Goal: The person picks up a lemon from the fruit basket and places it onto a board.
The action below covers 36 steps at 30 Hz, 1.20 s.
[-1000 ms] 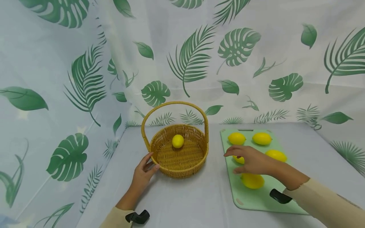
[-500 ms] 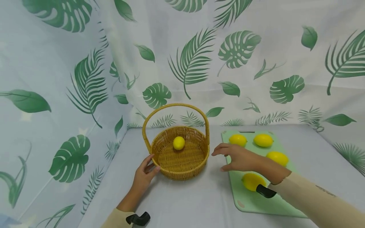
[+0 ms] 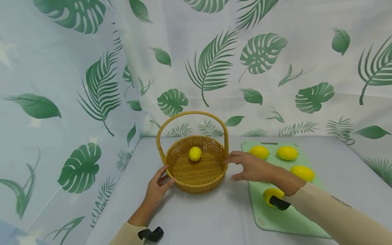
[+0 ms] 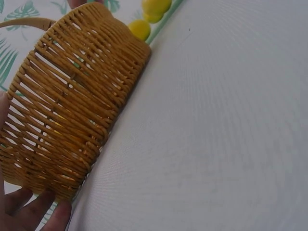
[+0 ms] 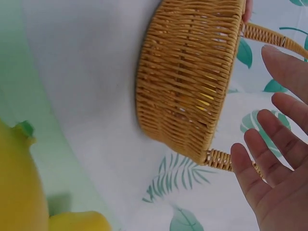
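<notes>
A round wicker basket (image 3: 197,187) with a tall arched handle stands on the white tabletop, one lemon (image 3: 195,154) inside it toward the back. At the basket's left side my left hand (image 3: 156,192) rests its thumb and fingertips against the outer rim; its fingers (image 4: 31,209) also show beside the woven wall in the left wrist view. My right hand (image 3: 254,166) is by the basket's right side, fingers spread and holding nothing. In the head view its fingertips overlap the rim by the handle's foot; the right wrist view shows the palm facing the basket (image 5: 187,72).
A pale green cutting board (image 3: 288,217) lies on the right with several lemons (image 3: 287,153). My right forearm crosses above it and hides part of it. Leaf-patterned white cloth (image 3: 214,68) hangs behind and at the left.
My right hand has moved left from over the lemons on the board to the basket's right side. The left hand stays at the basket, and the head view has shifted slightly.
</notes>
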Tool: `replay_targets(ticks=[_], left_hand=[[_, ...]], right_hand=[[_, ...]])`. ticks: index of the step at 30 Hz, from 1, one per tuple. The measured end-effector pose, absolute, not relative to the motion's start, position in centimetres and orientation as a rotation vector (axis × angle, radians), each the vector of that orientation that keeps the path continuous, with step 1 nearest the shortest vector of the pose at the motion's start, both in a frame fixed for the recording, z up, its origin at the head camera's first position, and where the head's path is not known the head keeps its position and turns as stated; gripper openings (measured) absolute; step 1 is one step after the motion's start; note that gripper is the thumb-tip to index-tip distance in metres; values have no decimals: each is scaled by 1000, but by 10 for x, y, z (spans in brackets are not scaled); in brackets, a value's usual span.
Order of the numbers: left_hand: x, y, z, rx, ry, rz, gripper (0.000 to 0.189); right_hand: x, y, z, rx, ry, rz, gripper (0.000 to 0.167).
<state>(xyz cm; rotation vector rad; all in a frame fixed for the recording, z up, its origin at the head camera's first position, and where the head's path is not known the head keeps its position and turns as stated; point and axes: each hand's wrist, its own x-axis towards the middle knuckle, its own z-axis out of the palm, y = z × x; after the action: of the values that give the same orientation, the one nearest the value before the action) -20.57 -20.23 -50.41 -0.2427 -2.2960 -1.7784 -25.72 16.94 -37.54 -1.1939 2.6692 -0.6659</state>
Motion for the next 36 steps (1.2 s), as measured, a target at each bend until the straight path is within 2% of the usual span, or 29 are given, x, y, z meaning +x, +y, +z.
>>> replay_targets(ticks=[10,29,36], left_hand=[[-204,-201,-503,-218,-2321,-1772,65],[-203,-202,-507,-217,-2317,-1764,65],[-194,-198,-486,-232,-2334,-1784,64]], right_hand=[[-267,157,-376,-1269,2684,-682,46],[-290,129,-394,-1269,2706,-690,46],[-297,119,-393,-1275,2703,-727,45]])
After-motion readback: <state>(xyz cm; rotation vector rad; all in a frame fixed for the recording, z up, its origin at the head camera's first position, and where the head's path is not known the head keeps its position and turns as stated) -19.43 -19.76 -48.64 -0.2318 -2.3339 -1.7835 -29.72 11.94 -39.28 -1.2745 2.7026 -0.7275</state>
